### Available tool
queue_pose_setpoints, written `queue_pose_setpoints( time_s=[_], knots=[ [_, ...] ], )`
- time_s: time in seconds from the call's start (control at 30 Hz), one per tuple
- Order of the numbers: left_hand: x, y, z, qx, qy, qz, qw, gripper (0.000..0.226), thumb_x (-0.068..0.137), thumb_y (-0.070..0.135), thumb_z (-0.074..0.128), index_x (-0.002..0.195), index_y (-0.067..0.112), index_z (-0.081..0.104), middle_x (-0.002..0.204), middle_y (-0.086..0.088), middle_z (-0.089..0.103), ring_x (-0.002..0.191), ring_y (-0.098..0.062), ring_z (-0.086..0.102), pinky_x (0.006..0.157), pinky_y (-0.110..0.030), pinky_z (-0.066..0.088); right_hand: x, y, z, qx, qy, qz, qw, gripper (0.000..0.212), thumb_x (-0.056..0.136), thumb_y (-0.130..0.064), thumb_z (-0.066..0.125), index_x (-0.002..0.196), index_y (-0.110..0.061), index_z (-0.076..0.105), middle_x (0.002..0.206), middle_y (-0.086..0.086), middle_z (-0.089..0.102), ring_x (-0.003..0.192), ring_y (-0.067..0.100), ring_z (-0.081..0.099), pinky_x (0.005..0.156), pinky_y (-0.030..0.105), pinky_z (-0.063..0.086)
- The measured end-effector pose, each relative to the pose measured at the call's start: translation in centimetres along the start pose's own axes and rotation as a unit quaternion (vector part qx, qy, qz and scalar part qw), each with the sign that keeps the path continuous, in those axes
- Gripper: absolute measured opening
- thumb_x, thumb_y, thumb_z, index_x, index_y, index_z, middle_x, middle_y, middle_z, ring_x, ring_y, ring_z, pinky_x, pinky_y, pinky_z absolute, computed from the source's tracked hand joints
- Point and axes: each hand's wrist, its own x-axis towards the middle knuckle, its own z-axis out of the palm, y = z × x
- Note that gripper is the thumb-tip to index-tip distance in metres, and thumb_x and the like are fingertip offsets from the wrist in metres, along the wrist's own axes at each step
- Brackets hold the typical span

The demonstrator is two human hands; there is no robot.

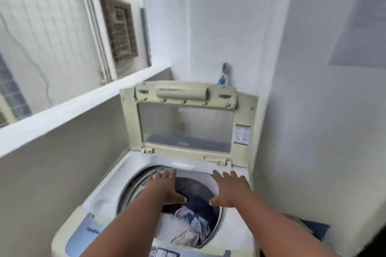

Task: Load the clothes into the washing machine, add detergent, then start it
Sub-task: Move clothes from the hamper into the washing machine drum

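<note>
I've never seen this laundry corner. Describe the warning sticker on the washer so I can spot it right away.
Start at the top-loading washing machine in the corner, with its lid standing upright against the wall. Follow the lid's cream frame up the right side of its clear window. The small white sticker there is the only printed label on the lid.

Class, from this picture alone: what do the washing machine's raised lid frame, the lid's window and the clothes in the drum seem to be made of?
Cream lid frame: looks like moulded plastic, matte and yellowed.
Clear lid window: see-through and smooth, glass or clear plastic; cannot tell which.
Dark, blue and white clothes: soft woven fabric, crumpled into folds.
</note>
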Motion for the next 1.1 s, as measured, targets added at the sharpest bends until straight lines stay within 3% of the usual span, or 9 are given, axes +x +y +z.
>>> queue_pose_setpoints(
  time_s=[0.17,0.37,0.5,0.7,0.9,1.1],
  knots=[
    [-1.7,6.9,-4.0,-0.03,0.038,0.076,0.996,0.109,0.079,0.073,0.05,0.152,0.024,-0.014,0.162,-0.005,-0.007,0.149,-0.028,0.001,0.12,-0.048,0.006,-5.6,6.6,-3.5,0.01,0.052,0.084,0.995,0.099,0.074,-0.064,0.056,0.152,-0.025,0.01,0.149,0.007,0.036,0.138,0.033,0.028,0.103,0.047,0.032],
    [-2.4,17.7,-5.2,-0.08,0.058,0.14,0.985,0.118,0.073,0.08,0.049,0.151,0.022,-0.017,0.161,-0.003,-0.01,0.149,-0.027,-0.002,0.12,-0.048,0.005,-10.8,15.9,-3.0,0.03,0.046,0.146,0.988,0.098,0.074,-0.065,0.054,0.151,-0.023,0.01,0.147,0.007,0.037,0.136,0.032,0.029,0.101,0.047,0.034],
    [-1.3,25.8,-3.8,-0.081,0.053,0.138,0.986,0.117,0.074,0.08,0.048,0.151,0.021,-0.019,0.161,-0.003,-0.011,0.149,-0.027,-0.003,0.12,-0.048,0.003,-13.3,23.2,-0.4,0.056,0.013,0.158,0.986,0.1,0.072,-0.066,0.055,0.151,-0.024,0.009,0.147,0.007,0.036,0.134,0.031,0.031,0.101,0.046,0.035],
    [0.6,38.1,3.0,-0.033,-0.02,0.169,0.985,0.119,0.073,0.08,0.048,0.15,0.02,-0.02,0.161,-0.005,-0.011,0.149,-0.028,-0.004,0.12,-0.046,0.001,-14.7,32.9,5.4,0.072,-0.056,0.151,0.984,0.102,0.073,-0.068,0.055,0.152,-0.024,0.007,0.148,0.007,0.035,0.136,0.031,0.028,0.102,0.047,0.036],
    [5.8,41.1,7.8,-0.016,-0.078,0.136,0.987,0.12,0.071,0.082,0.046,0.15,0.02,-0.02,0.161,-0.007,-0.01,0.149,-0.029,-0.005,0.12,-0.047,-0.001,-11.1,38.3,11.4,0.124,-0.141,0.156,0.97,0.097,0.073,-0.058,0.055,0.152,-0.024,0.011,0.15,0.007,0.036,0.139,0.031,0.027,0.103,0.044,0.036],
    [13.7,42.0,14.2,-0.002,-0.152,0.114,0.982,0.116,0.074,0.077,0.049,0.151,0.018,-0.015,0.161,-0.009,-0.007,0.149,-0.031,-0.004,0.12,-0.047,0.0,-4.4,39.9,18.2,0.137,-0.242,0.125,0.952,0.102,0.072,-0.066,0.054,0.153,-0.024,0.007,0.156,0.008,0.026,0.143,0.035,0.018,0.106,0.048,0.032]
  ],
)
